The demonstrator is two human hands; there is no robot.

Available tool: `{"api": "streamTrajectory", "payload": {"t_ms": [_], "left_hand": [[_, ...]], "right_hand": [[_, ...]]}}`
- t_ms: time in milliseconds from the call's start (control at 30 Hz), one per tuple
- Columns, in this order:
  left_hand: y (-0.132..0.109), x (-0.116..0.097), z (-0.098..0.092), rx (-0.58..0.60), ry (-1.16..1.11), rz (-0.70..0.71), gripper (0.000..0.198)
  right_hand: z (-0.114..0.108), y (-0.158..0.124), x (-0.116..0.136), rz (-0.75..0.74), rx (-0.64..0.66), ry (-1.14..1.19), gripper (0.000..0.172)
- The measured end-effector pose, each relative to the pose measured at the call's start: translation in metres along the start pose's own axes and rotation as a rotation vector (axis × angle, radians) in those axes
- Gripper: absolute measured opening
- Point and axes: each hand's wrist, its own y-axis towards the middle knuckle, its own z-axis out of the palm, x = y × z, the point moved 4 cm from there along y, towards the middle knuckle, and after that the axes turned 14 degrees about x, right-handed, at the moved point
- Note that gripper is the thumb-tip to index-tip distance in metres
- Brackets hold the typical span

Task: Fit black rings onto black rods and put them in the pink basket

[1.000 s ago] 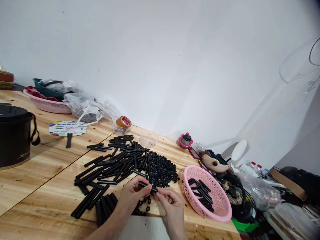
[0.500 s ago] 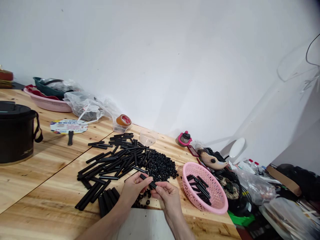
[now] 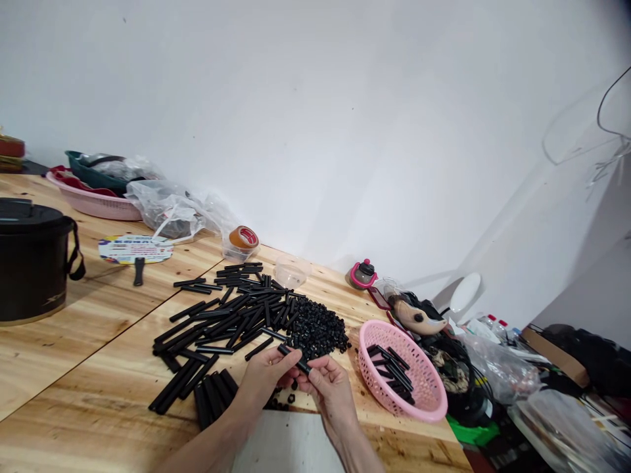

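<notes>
Black tube (image 3: 294, 359) held over the wooden tabletop (image 3: 83, 368), between left hand (image 3: 266, 380) and right hand (image 3: 330, 394); fingers (image 3: 315, 365) of both hands pinch it; just beyond, a heap of small black pieces (image 3: 316, 328) beside scattered longer tubes (image 3: 221, 315); pink basket (image 3: 361, 355) to the right holds more tubes.

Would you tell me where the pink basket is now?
In the head view, the pink basket sits just right of the right hand and the heap of short black pieces.
</notes>
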Motion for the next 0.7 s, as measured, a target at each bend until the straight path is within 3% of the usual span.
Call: {"api": "streamTrajectory", "payload": {"t_ms": [100,267,433,600,700], "left_hand": [[0.001,-0.006,0.000,0.025,0.037,0.016,0.045],[-0.005,-0.016,0.010,0.126,0.208,0.081,0.032],[-0.024,-0.027,0.029,0.201,0.762,0.167,0.024],[-0.051,-0.032,0.044,0.184,0.964,0.189,0.018],[-0.065,-0.019,0.045,0.182,1.084,0.168,0.024]], "right_hand": [[0.000,0.001,0.006,0.025,0.057,-0.076,0.020],[0.006,0.000,0.040,0.042,0.166,-0.207,0.051],[0.024,-0.016,0.060,0.075,0.157,-0.424,0.033],[0.031,-0.045,0.059,-0.033,-0.031,-0.608,0.022],[0.033,-0.059,0.044,-0.036,-0.038,-0.617,0.023]]}}
